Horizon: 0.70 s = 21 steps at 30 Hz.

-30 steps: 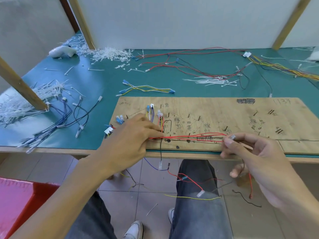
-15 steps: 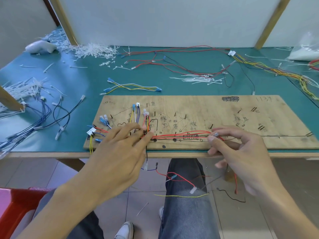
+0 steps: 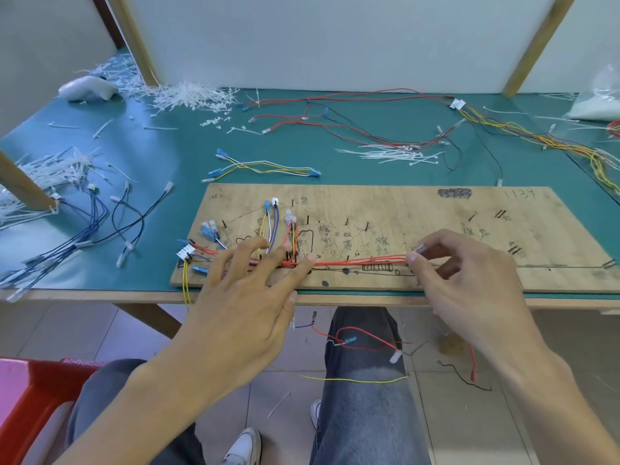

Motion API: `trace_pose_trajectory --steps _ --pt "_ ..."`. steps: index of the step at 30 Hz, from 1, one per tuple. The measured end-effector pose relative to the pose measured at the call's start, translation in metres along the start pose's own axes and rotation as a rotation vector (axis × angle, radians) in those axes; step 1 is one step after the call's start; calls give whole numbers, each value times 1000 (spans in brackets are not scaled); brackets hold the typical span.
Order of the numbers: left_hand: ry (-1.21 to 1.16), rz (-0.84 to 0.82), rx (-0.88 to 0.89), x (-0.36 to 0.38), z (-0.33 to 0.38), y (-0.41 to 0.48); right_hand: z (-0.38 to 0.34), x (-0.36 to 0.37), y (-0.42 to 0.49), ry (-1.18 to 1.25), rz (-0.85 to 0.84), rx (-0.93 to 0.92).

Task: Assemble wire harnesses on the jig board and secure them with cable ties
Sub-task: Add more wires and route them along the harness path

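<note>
A wooden jig board (image 3: 419, 216) with nails and pen marks lies at the table's front edge. A bundle of red wires (image 3: 362, 261) runs along its lower part, joined at the left by yellow, purple and blue wires with connectors (image 3: 271, 209). My left hand (image 3: 248, 297) lies on the bundle's left end with fingers spread straight, pressing the wires to the board. My right hand (image 3: 459, 276) pinches the bundle's right end between thumb and forefinger. Some wire ends hang down over my knee.
Loose white cable ties (image 3: 392, 154) lie behind the board, with bigger piles (image 3: 188, 95) at the back left and far left. Spare harnesses (image 3: 265, 167) are scattered over the green mat (image 3: 167, 156). A red bin (image 3: 37, 397) stands on the floor at lower left.
My left hand has opened out and its fingers have spread flat over the wires. My right hand stays pinched on the red bundle. The camera view has shifted slightly.
</note>
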<state>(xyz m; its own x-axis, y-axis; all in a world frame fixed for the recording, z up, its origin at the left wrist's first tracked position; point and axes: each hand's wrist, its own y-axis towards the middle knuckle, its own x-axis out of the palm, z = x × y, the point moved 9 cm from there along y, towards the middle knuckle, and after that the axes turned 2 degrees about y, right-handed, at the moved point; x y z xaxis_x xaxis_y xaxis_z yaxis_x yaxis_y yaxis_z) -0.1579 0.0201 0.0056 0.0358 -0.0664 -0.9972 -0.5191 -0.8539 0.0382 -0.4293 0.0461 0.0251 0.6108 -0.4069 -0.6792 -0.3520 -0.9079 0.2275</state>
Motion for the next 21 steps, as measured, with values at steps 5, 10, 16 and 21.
trace_pose_trajectory --steps 5,10,16,21 --pt "-13 -24 -19 3 1 -1 -13 2 2 65 57 -91" --pt "-4 -34 -13 3 1 0 -1 14 8 334 -13 40" --pt "21 -10 -24 -3 2 6 12 15 14 402 11 141" --pt "26 -15 -20 -6 0 6 12 16 15 632 -29 175"
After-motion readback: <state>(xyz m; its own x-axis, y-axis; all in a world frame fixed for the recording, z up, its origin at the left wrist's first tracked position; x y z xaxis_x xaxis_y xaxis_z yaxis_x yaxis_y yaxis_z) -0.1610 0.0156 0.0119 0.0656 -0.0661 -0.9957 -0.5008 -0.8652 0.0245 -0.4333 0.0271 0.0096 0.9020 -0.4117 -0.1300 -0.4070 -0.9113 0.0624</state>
